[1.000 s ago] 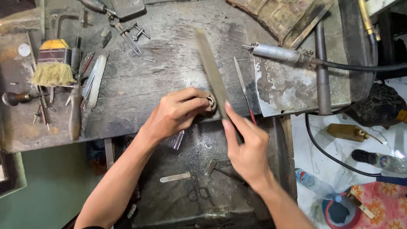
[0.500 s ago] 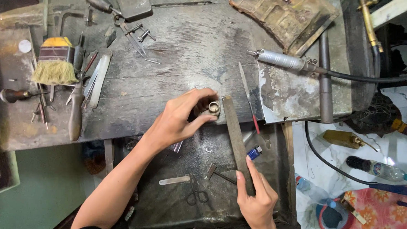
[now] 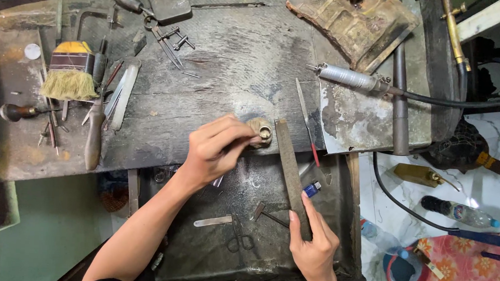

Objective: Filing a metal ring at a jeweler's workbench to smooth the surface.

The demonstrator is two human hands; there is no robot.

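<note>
Two bare hands are seen over a dark, scarred wooden workbench [image 3: 237,55]. The fingers of the left hand [image 3: 216,147] are pinched narrowly around a small brass-coloured ring-shaped piece [image 3: 265,133], which is pressed against a rounded wooden peg [image 3: 256,127] at the near edge of the bench. The fingers of the right hand [image 3: 313,244] are closed on the near end of a long flat rusty-grey metal file [image 3: 289,170], with the forefinger laid along its face; the far end of the file is set just right of the ring-shaped piece, touching or almost touching it, which cannot be told.

Below the hands a dark metal catch tray [image 3: 200,251] is seen, in which small scissors [image 3: 237,238], a flat silver strip [image 3: 213,220] and a small hammer-like tool [image 3: 266,214] lie. Just right of the file a thin red-handled needle file [image 3: 307,120] and a small blue lighter [image 3: 311,188] are placed. Further right, a silver rotary handpiece [image 3: 348,77] with a black flexible cable [image 3: 459,102] rests on a stained metal sheet [image 3: 363,126]. At the far left a straw-bristled brush with a yellow-striped handle [image 3: 70,71], a wooden-handled tool [image 3: 95,131] and pliers [image 3: 167,38] are laid out
</note>
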